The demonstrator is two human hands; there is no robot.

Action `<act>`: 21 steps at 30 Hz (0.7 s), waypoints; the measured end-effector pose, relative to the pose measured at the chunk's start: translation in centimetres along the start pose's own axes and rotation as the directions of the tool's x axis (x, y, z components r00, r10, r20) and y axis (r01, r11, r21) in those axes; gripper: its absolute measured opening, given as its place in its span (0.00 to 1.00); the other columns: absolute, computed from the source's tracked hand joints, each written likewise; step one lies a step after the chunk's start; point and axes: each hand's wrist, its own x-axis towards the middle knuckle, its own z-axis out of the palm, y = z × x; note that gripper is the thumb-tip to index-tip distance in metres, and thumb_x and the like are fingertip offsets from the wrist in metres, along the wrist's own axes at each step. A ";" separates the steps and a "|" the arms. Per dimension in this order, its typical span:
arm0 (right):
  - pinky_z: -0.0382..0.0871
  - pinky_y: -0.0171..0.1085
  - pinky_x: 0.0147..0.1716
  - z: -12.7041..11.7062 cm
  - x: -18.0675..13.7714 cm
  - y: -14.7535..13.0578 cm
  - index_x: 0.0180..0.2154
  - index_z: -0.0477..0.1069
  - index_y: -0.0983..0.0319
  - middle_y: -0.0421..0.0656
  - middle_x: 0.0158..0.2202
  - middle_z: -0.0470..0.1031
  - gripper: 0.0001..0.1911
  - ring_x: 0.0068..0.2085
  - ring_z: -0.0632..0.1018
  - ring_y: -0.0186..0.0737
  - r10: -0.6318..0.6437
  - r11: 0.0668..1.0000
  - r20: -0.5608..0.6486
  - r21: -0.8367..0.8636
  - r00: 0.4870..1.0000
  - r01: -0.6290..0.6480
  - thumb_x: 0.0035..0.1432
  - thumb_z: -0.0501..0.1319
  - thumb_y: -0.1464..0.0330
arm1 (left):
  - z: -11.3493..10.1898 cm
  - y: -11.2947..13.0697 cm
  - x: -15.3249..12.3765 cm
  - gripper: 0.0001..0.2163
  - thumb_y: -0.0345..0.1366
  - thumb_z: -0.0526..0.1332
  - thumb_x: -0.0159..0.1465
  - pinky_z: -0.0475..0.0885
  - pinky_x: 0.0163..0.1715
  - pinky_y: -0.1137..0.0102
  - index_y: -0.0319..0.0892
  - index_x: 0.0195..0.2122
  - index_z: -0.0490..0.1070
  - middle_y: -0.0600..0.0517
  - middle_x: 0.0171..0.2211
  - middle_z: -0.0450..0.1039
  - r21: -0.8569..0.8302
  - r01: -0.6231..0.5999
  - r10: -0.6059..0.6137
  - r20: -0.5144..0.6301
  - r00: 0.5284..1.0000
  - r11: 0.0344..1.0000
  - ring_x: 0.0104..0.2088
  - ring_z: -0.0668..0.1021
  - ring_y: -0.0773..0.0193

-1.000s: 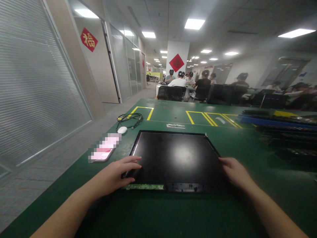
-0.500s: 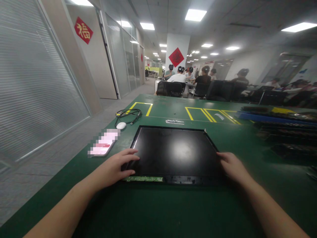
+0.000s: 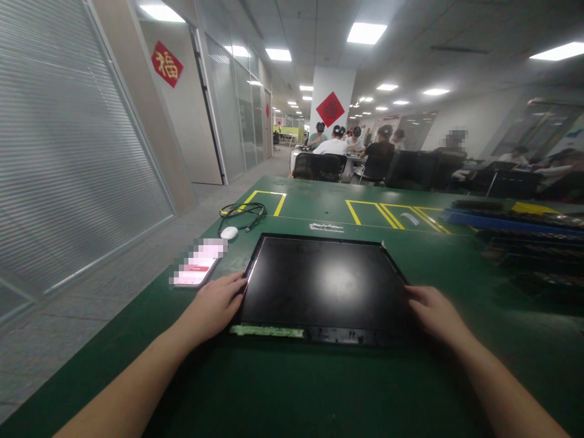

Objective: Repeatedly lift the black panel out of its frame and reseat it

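Observation:
A black display panel [image 3: 292, 286] lies face up on the green table, with a ceiling light mirrored in its glass. Along its near edge runs a green circuit strip [image 3: 267, 331] on the left half. My left hand [image 3: 216, 307] is closed on the panel's left edge, fingers along the frame. At the opposite side, my right hand [image 3: 433, 310] grips the right edge, its thumb side near the frame's upper surface; the other fingertips are hidden beside or under it.
To the left lie a phone [image 3: 198, 264], a white rounded object [image 3: 229, 233] and a coiled black cable [image 3: 241, 213]. Pale strips [image 3: 326, 227] lie behind the panel. Stacked dark panels [image 3: 529, 243] stand at the right. Several people sit at tables farther back.
My left hand has drawn back from over the screen and closed on its left edge. The right hand stays at the right edge. The whole view has shifted slightly.

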 end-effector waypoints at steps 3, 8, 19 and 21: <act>0.71 0.47 0.54 0.3 0.1 0.4 0.50 0.78 0.67 0.54 0.51 0.77 0.23 0.52 0.78 0.51 -0.016 1.000 -0.012 -0.001 1.000 0.016 0.55 0.56 0.69 | 0.4 0.3 0.1 0.23 0.35 0.49 0.65 0.65 0.61 0.52 0.35 0.58 0.73 0.38 0.65 0.66 -0.011 0.030 -0.031 -0.021 0.999 0.999 0.63 0.71 0.46; 0.70 0.47 0.55 0.6 0.1 0.5 0.50 0.79 0.65 0.53 0.51 0.77 0.22 0.52 0.78 0.51 -0.028 1.000 -0.029 -0.015 0.999 0.028 0.56 0.55 0.69 | 0.6 0.5 0.4 0.24 0.32 0.50 0.63 0.66 0.61 0.51 0.34 0.57 0.74 0.36 0.63 0.68 -0.034 0.074 -0.075 -0.025 0.997 0.997 0.62 0.71 0.44; 0.71 0.47 0.54 0.7 0.1 0.7 0.50 0.79 0.65 0.54 0.51 0.77 0.23 0.52 0.78 0.52 -0.025 1.000 -0.040 -0.005 0.999 0.025 0.56 0.55 0.69 | -0.3 0.7 0.8 0.26 0.30 0.52 0.60 0.62 0.64 0.53 0.32 0.59 0.73 0.36 0.64 0.66 -0.093 0.062 -0.059 0.027 0.998 0.994 0.64 0.68 0.44; 0.71 0.47 0.53 0.8 0.2 0.9 0.49 0.79 0.65 0.54 0.51 0.77 0.22 0.51 0.78 0.51 -0.031 1.000 -0.052 -0.003 0.998 0.031 0.55 0.56 0.69 | -0.4 0.6 0.8 0.26 0.30 0.53 0.60 0.61 0.64 0.52 0.32 0.59 0.73 0.36 0.64 0.66 -0.104 0.052 -0.050 0.022 0.999 0.993 0.64 0.68 0.43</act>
